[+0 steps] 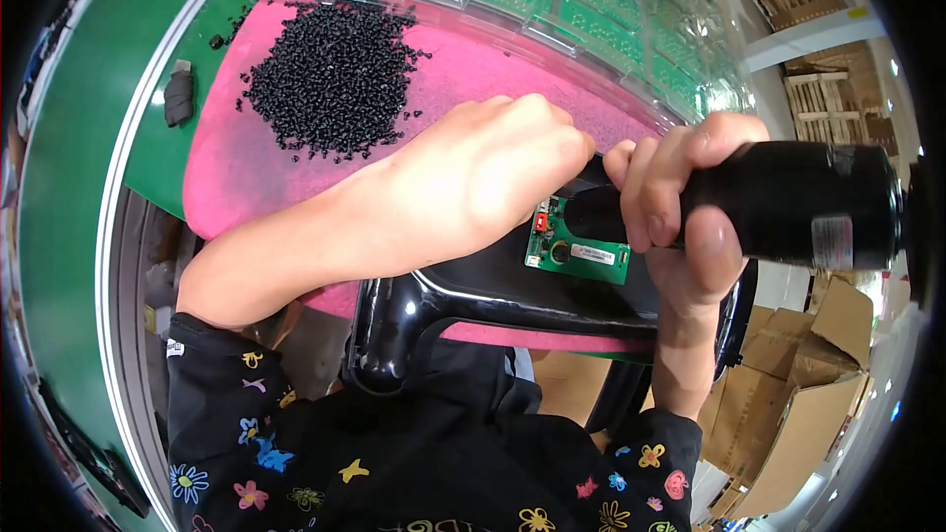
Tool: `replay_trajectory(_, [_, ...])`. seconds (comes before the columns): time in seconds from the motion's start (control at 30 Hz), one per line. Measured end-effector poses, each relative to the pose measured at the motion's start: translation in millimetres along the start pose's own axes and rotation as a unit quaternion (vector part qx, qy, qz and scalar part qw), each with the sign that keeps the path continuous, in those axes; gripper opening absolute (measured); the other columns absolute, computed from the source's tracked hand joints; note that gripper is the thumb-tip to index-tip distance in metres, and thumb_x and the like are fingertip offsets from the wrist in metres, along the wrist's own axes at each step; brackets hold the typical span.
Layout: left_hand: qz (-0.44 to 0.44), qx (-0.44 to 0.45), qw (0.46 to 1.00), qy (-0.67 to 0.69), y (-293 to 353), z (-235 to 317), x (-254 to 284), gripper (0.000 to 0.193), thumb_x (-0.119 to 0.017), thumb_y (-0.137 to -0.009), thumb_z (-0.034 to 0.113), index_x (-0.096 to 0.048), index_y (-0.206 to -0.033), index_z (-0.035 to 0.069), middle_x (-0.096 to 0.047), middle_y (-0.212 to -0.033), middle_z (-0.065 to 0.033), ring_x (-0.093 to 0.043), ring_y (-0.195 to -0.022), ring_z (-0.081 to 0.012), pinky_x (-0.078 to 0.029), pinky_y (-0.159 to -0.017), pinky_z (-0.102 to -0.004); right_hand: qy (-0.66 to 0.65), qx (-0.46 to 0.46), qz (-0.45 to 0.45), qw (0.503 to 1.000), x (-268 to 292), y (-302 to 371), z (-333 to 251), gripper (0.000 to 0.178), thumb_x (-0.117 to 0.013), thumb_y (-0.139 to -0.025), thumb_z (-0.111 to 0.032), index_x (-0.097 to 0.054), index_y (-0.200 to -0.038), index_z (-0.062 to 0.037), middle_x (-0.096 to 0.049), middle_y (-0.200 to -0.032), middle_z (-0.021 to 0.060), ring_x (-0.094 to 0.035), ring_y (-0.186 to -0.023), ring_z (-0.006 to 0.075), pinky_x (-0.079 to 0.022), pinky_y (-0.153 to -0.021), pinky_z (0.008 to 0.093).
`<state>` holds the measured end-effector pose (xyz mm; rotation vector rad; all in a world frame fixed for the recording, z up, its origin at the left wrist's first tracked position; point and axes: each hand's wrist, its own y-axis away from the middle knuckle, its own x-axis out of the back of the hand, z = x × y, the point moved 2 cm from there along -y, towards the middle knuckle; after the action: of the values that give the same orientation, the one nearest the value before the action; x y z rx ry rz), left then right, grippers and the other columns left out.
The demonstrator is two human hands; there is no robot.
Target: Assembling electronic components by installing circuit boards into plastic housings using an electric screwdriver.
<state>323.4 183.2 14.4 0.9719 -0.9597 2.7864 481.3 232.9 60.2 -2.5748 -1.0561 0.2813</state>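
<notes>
My right hand (685,202) is wrapped round a thick black electric screwdriver (803,199), its narrower front end pointing left. That end lies over a small green circuit board (581,261), which has a red component and a white label. The board sits in a glossy black plastic housing (493,281) in front of me. Across the housing's far side reaches my left hand (512,158), closed, with its back toward me. Its fingertips are hidden, so what they grip does not show. The screwdriver's tip is also hidden, behind my left hand and the tool's own body.
A heap of small black screws (335,74) lies on the pink mat (232,172) at the far left. Clear plastic trays (552,25) with green circuit boards stand along the back. A dark wrapped object (178,97) rests on the green table. Cardboard boxes (798,404) are at the right.
</notes>
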Motion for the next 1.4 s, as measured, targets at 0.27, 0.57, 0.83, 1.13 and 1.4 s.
replay_trajectory(0.27, [-0.143,0.089,0.986,-0.015,-11.6,0.9,-4.3,0.015,-0.063,-0.082,0.009,-0.064,-0.091,-0.004,-0.062,-0.085,-0.02,-0.06,-0.086,-0.0398,-0.048,-0.074,-0.0456,-0.001,0.017,0.0,1.0,5.4,1.9,0.8,0.039,-0.07,-0.083,-0.033,-0.046,-0.104,-0.0107,-0.044,-0.063,-0.0026,-0.041,-0.051,0.0096,-0.034,-0.058,0.0267])
replay_trajectory(0.57, [-0.204,0.098,0.973,-0.047,-11.9,4.1,-1.7,0.017,-0.067,-0.079,0.012,-0.065,-0.087,-0.003,-0.062,-0.082,-0.0184,-0.061,-0.08,-0.0391,-0.048,-0.071,-0.0461,-0.095,0.063,0.075,0.991,19.1,14.4,-3.1,0.031,-0.061,-0.088,-0.032,-0.048,-0.105,-0.0104,-0.043,-0.062,-0.0027,-0.04,-0.051,0.0103,-0.036,-0.062,0.0304])
replay_trajectory(0.83, [-0.171,-0.02,0.985,0.023,-20.1,7.1,-11.9,0.022,-0.072,-0.077,0.019,-0.063,-0.082,-0.001,-0.061,-0.077,-0.0115,-0.062,-0.071,-0.0339,-0.048,-0.06,-0.0405,-0.204,0.137,0.08,0.966,32.8,27.6,-29.3,0.028,-0.061,-0.089,-0.029,-0.046,-0.106,-0.0128,-0.046,-0.066,-0.0045,-0.044,-0.055,0.0074,-0.034,-0.068,0.0276])
replay_trajectory(1.13, [-0.224,-0.048,0.972,0.051,-20.1,6.8,-13.3,0.019,-0.075,-0.075,0.019,-0.066,-0.082,0.003,-0.065,-0.074,-0.007,-0.065,-0.067,-0.0267,-0.05,-0.057,-0.0354,-0.183,0.051,0.005,0.982,38.8,27.9,-30.2,0.032,-0.063,-0.088,-0.031,-0.046,-0.109,-0.0135,-0.049,-0.067,-0.0034,-0.046,-0.055,0.0081,-0.036,-0.068,0.0301])
replay_trajectory(1.4, [-0.166,0.023,0.986,-0.005,-23.8,4.6,-6.9,0.016,-0.067,-0.083,0.016,-0.065,-0.083,0.001,-0.065,-0.074,-0.0105,-0.064,-0.069,-0.0317,-0.049,-0.06,-0.0385,-0.086,-0.024,0.11,0.99,15.2,31.1,-23.9,0.038,-0.065,-0.085,-0.038,-0.046,-0.109,-0.0142,-0.046,-0.061,-0.0038,-0.04,-0.046,0.0086,-0.033,-0.057,0.0283])
